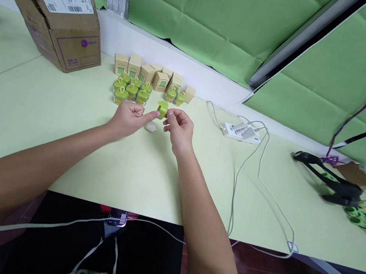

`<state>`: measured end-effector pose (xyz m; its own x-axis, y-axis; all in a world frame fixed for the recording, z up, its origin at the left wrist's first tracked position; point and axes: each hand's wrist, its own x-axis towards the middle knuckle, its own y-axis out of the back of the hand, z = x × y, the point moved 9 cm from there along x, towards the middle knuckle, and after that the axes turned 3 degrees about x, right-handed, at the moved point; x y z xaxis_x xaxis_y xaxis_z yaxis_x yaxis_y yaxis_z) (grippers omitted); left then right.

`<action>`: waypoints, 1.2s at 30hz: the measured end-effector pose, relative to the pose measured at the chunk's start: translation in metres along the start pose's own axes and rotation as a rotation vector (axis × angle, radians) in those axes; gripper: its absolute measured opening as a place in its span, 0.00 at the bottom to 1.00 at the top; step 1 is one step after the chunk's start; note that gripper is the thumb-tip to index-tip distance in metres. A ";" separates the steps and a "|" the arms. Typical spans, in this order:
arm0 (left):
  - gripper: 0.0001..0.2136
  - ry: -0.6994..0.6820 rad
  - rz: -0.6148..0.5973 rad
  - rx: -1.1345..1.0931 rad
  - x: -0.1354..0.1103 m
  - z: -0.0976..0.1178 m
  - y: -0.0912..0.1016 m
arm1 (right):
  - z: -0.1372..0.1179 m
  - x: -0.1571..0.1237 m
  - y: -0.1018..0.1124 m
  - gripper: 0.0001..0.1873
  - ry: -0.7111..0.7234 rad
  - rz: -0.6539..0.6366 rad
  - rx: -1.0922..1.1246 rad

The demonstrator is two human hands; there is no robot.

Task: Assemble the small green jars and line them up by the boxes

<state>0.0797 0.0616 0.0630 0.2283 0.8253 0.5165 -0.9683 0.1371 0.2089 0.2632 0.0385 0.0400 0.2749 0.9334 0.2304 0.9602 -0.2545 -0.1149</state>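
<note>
A small green lid, like those on the nearby jars, is held up between my two hands over the table. My left hand pinches its left side between thumb and curled fingers. On its right side, the thumb and forefinger of my right hand are closed on it. Below the lid lies a small whitish, translucent piece, too blurred to name. Just beyond my left hand several small clear jars with green lids stand grouped together. Two more green-lidded jars are a little to the right.
Small cardboard boxes line the wall behind the jars. An open carton stands at the back left. A power strip with white cables is right of my hands. Farther right are a black stand-like object and several green pieces.
</note>
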 end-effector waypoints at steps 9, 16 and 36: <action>0.18 0.144 -0.071 -0.180 0.003 -0.036 -0.011 | -0.006 -0.002 -0.007 0.25 0.089 -0.051 -0.120; 0.06 0.040 -0.101 -0.089 0.000 -0.017 -0.015 | -0.009 -0.007 -0.014 0.23 0.124 -0.072 -0.164; 0.12 0.100 -0.180 -0.121 0.002 -0.032 -0.012 | 0.000 -0.007 -0.013 0.18 -0.002 -0.163 -0.103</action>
<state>0.0889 0.0795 0.0347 0.3927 0.8311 0.3937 -0.9195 0.3462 0.1863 0.2492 0.0354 0.0396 0.1151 0.9649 0.2359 0.9920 -0.1241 0.0235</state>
